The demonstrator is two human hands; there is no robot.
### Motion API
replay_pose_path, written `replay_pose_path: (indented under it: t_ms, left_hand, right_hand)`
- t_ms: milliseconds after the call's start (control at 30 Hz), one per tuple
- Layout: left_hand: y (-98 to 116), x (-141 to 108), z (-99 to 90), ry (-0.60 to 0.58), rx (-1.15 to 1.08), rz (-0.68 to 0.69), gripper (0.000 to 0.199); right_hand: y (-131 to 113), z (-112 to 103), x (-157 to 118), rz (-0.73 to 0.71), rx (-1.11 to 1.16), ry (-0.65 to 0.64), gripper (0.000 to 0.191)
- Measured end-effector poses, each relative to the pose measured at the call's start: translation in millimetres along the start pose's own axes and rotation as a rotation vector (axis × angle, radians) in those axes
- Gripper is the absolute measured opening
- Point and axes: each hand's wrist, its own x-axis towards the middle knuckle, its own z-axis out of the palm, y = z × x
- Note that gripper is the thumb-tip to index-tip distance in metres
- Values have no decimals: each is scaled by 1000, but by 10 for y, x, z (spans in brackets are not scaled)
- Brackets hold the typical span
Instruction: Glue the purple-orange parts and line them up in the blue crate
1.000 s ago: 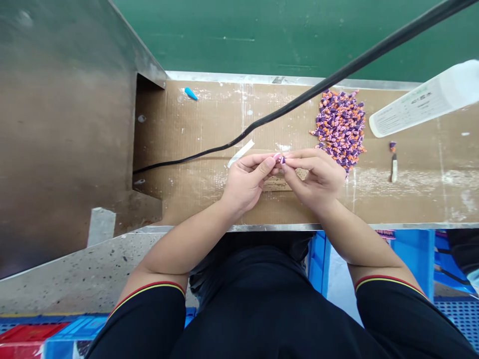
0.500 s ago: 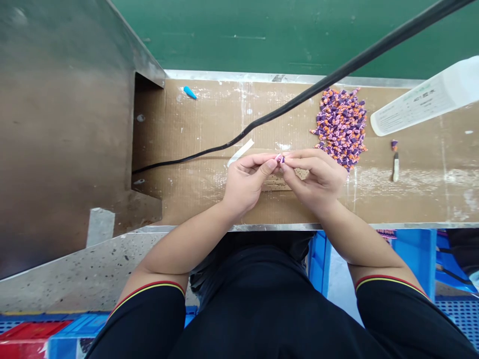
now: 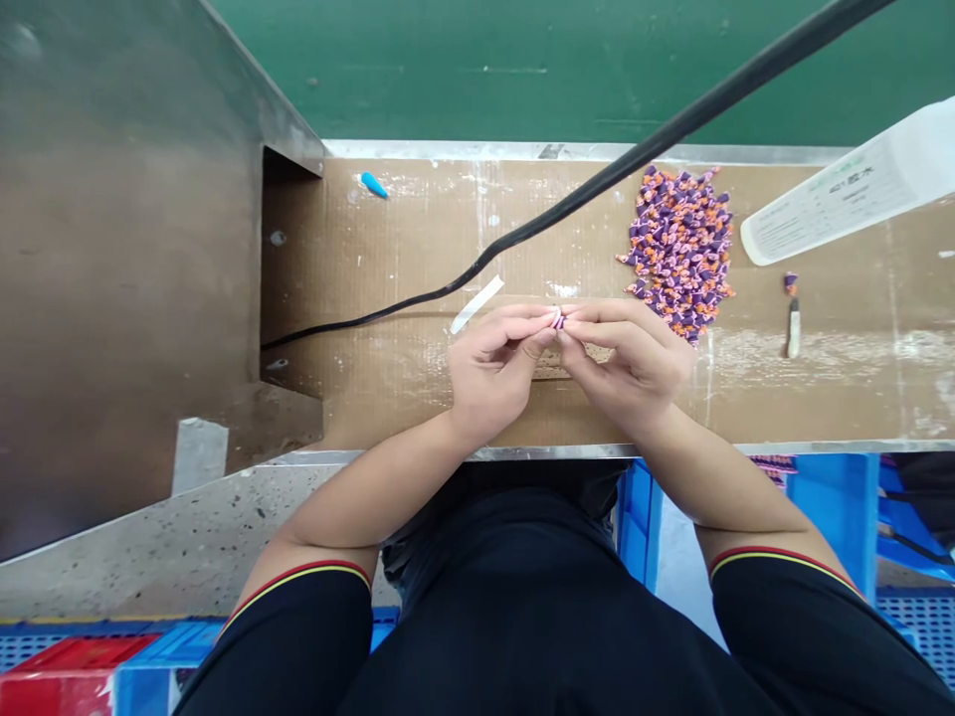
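Observation:
A small purple and pale-pink fabric piece is pinched between my hands above the cardboard. My left hand grips its left side with thumb and forefinger. From the right, my right hand closes its thumb and fingertips on the same piece, hiding most of it. Just beyond the right hand lies a heap of small purple, pink and orange knotted fabric pieces. A white strip rests on the cardboard near my left knuckles.
A black cable slants across the cardboard-covered bench. At right are a white bottle, a single fabric piece and a small light-coloured tool. A blue cone-shaped cap lies back left, near a metal housing.
Both hands stay together on the small piece, with slight shifts of the fingers and thumbs. The whole view has shifted a little; nothing else has visibly moved.

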Motion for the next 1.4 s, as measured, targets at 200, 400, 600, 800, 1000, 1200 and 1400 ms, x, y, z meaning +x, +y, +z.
replay_pose_path:
  t_ms: [200,400,600,800,1000,1200,1400]
  left_hand:
    - [-56,-36,34,-32,-175,-162,15]
    - [-54,-19,38,-47,-265,-266,13]
    - [-55,-12,50,18,-224,-328,21]
    - [-103,-17,43,18,-181,-278,25]
    - [-99,33,40,21,-197,-293,34]
    - [320,-169,-334,-28,66,-175,24]
    - [858,-806,-1274,-10,852,468,27]
  right_hand:
    - [27,11,10,-17,-5,27,15]
    - [25,31,1,-22,-44,28,8]
    - [31,51,3,-45,7,83,18]
    - [60,7,-41,13,-60,9,7]
    - [76,-7,37,10,18,-2,7]
    - [73,-597,-51,-11,77,-474,14]
    - [118,-905,-576,-127,-121,-795,26]
